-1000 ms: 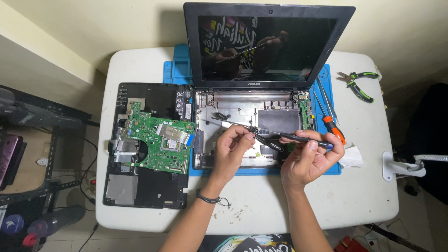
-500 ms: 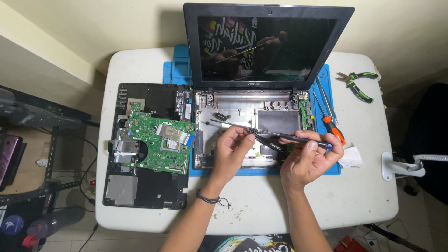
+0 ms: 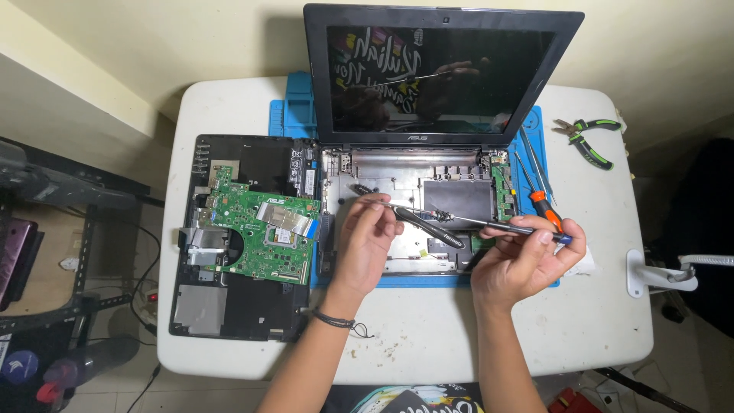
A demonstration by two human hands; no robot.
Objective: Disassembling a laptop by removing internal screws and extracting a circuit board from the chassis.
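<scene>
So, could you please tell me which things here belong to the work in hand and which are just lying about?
In hand:
- left hand at the tip of the screwdriver
- right hand gripping the screwdriver's handle
- opened laptop base

Lying about:
- green circuit board in the black cover
- green-handled pliers
- orange-handled screwdriver

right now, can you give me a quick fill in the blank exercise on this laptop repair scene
1. The right hand holds a slim ____ by its dark handle.
2. The green circuit board lies to the ____ of the opened laptop.
3. The pliers with green and black handles lie on the white ____.
4. The left hand pinches the tool's metal ____.

Missing words: screwdriver; left; table; tip
</scene>
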